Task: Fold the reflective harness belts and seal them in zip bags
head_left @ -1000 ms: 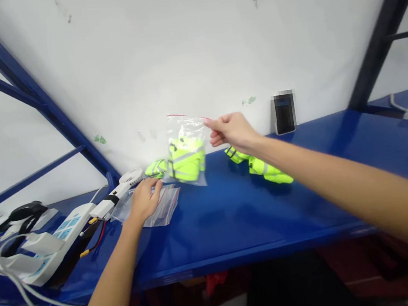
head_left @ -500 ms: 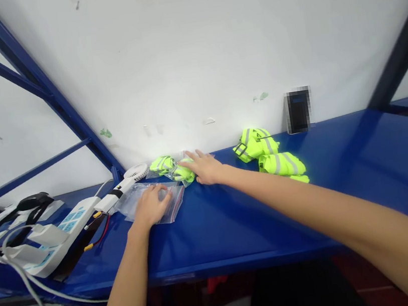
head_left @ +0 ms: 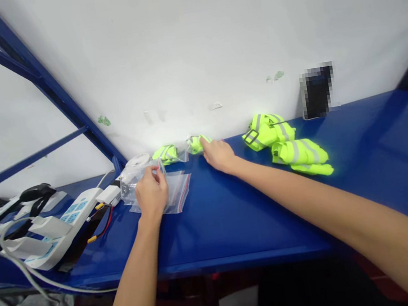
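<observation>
No lettering, label, brand, number or sign can be read on anything in view.

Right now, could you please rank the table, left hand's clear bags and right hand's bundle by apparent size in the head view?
1. Table
2. Clear bags at left hand
3. Bundle at right hand, partly hidden

Your left hand (head_left: pixel 152 193) pinches 1 clear bag (head_left: pixel 130 177) above flat bags (head_left: pixel 179 191); your right hand (head_left: pixel 221 155) touches a bagged bundle (head_left: pixel 194 145), left of 2 loose yellow bundles (head_left: pixel 270 132).
</observation>
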Demonstrator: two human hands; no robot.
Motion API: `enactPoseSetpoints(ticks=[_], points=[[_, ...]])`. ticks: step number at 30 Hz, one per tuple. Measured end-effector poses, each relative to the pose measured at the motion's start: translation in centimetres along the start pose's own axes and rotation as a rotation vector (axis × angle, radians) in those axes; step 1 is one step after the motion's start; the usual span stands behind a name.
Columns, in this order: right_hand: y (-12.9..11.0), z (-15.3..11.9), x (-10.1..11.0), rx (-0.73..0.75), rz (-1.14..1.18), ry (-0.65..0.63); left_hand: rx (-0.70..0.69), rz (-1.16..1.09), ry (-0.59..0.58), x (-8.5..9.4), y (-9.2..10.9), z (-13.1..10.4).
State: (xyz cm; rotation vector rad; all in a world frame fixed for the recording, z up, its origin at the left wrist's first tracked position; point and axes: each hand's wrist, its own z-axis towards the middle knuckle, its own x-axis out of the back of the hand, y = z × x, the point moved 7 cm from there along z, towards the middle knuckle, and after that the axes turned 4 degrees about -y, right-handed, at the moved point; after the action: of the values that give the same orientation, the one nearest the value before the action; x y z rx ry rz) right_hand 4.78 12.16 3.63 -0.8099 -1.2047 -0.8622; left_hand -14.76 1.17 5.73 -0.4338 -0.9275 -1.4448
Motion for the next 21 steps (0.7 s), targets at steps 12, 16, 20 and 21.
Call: enactPoseSetpoints(ticks=[12,16,20,21], points=[[2.0,-3.9,6.5,0.356,-0.018,-0.153,-0.161,-0.174,0.133,1.0,0.5,0.0],[8.3,-9.9,8.5,0.371,-0.043,-0.096,-0.282,-0.225,0.196,2.9,2.2,-0.7],[16.1,-14.5,7.7,0.228,-0.043,-0.022,-0.396,-0.239,0.106,3.0,5.9,-1.2],[17.3,-15.3,7.1,0.221,-0.033,-0.031,-0.441,-0.240,0.029,2.3,7.3,-1.3]])
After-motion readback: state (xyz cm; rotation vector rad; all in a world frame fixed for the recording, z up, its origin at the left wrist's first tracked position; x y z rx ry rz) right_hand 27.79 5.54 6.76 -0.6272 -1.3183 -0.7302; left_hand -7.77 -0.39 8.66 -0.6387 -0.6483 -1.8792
